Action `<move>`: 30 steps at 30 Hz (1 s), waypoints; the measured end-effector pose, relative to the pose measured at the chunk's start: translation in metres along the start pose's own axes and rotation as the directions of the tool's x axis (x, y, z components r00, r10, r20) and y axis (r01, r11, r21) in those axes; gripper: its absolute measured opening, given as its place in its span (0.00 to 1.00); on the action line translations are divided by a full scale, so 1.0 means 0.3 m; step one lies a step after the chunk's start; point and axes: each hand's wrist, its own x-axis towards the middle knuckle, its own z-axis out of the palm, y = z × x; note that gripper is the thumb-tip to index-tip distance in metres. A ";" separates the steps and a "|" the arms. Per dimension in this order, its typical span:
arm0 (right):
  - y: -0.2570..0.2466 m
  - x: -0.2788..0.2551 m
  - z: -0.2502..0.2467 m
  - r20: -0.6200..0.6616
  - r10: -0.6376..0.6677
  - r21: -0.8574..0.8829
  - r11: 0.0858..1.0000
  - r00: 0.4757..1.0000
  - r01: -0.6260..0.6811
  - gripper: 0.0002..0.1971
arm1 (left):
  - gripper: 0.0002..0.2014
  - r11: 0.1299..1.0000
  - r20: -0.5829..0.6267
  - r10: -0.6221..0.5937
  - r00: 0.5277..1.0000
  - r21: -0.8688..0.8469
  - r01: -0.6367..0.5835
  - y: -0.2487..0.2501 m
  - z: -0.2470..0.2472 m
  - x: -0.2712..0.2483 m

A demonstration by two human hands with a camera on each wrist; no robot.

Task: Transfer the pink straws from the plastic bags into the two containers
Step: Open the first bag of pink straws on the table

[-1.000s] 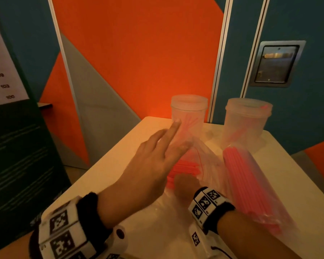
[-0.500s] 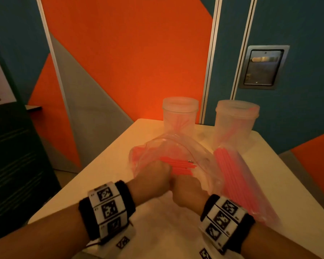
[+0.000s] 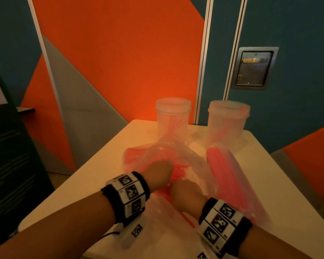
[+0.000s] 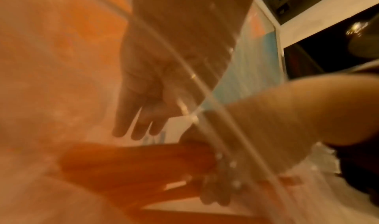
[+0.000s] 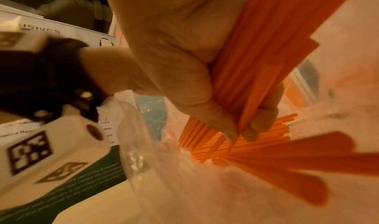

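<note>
A clear plastic bag (image 3: 168, 152) lies open in the middle of the white table (image 3: 105, 165), with pink straws (image 3: 178, 172) inside. My left hand (image 3: 157, 174) sits at the bag's mouth and pinches its rim; three fingers (image 4: 133, 127) hang straight behind the plastic. My right hand (image 3: 185, 195) reaches into the mouth, and thumb and fingers (image 5: 239, 133) grip a bundle of straws (image 5: 256, 65). More straws (image 5: 246, 146) lie deeper in the bag. Two clear containers (image 3: 173, 116) (image 3: 228, 118) stand at the table's far edge, each holding a few straws.
A second plastic bag (image 3: 224, 176), full of pink straws, lies on the right of the table and runs from the right container toward me. An orange, grey and blue wall (image 3: 120, 62) stands close behind the table. A dark sign board (image 3: 11, 165) stands left.
My left hand came down from in front of the left container, fingers spread, to the bag's mouth. My right hand stayed in the mouth, holding the straws.
</note>
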 end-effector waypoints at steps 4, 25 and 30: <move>-0.002 -0.068 -0.007 -0.025 -0.049 -0.009 0.999 0.998 0.049 0.17 | 0.18 1.000 0.160 0.005 0.987 0.016 -0.007 0.029 0.038 0.068; 0.056 -0.282 -0.165 -0.073 -0.017 -0.167 0.986 0.997 0.004 0.08 | 0.27 0.999 0.283 0.047 0.958 -0.008 -0.046 -0.029 0.106 0.081; 0.114 -0.282 -0.212 -0.124 -0.029 -0.239 0.971 0.992 -0.001 0.13 | 0.28 0.997 0.218 0.066 0.974 0.015 -0.071 -0.045 0.127 0.062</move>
